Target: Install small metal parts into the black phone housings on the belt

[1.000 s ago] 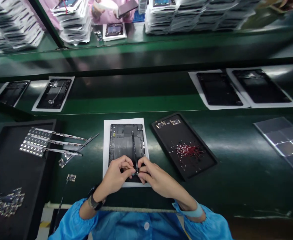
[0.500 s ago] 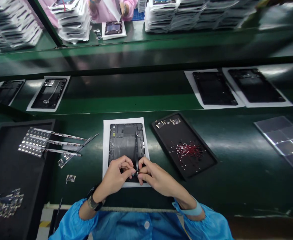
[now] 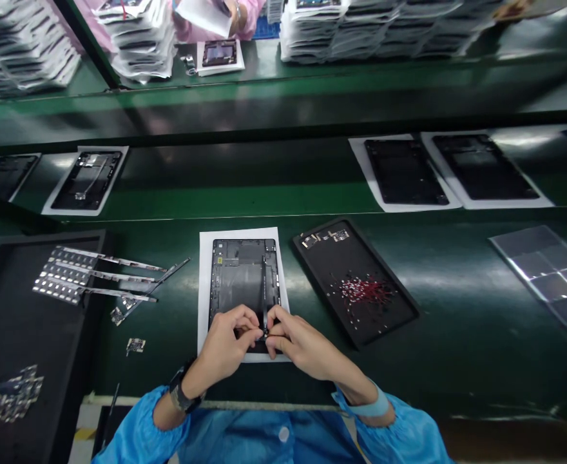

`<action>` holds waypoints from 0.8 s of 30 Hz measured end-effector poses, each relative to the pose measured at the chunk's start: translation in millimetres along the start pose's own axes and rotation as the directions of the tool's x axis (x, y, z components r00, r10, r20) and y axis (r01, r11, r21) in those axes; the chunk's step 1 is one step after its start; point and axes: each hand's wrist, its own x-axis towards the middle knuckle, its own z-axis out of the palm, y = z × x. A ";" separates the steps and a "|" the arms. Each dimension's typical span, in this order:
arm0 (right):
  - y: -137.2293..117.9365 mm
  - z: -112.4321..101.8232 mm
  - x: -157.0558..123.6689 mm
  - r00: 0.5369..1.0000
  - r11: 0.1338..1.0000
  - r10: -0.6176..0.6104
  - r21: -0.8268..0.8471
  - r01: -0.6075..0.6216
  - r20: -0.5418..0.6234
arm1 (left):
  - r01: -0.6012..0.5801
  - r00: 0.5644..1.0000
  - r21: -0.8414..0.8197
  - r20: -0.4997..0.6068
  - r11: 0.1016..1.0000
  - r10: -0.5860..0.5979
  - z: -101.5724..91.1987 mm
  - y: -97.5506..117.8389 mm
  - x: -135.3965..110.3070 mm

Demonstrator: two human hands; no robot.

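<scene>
A black tablet back shell (image 3: pixel 238 283) lies inner side up on a white sheet (image 3: pixel 205 290) before me. Along its right part runs a thin dark flex cable (image 3: pixel 265 290). My left hand (image 3: pixel 228 338) and my right hand (image 3: pixel 305 341) meet over the shell's lower edge. Each is closed in a pinch, thumb against fingers, at the cable's near end. The fingertips cover most of that end, so the small connector or board there is only partly visible.
Right of the shell is a black tray (image 3: pixel 322 290) with red-wired small parts (image 3: pixel 365 290). Flex strips (image 3: pixel 104 277) overhang a larger tray (image 3: pixel 22 335) at left, near a small circuit board (image 3: pixel 135 345). Shells on sheets (image 3: pixel 87 180) line the belt behind. A co-worker's hands (image 3: pixel 238 16) handle paper beyond.
The shells on the belt have shifted slightly left. The co-worker's white sheet has tilted flatter. Both my hands stay pinched at the cable's end, almost unmoved.
</scene>
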 end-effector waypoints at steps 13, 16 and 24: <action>3.6 -11.6 -4.9 0.998 0.924 0.045 0.379 -0.055 0.036 | -0.141 0.978 0.416 -0.080 0.898 0.191 -15.7 3.0 -14.2; 5.9 -16.5 -4.1 0.996 0.912 0.029 0.410 0.010 -0.088 | -0.210 0.913 0.604 -0.159 0.769 0.375 -38.3 13.2 11.3; 6.4 -15.7 -1.1 0.978 0.932 0.039 0.361 0.039 -0.205 | -0.221 0.936 0.767 -0.006 0.602 0.352 -89.4 49.2 145.7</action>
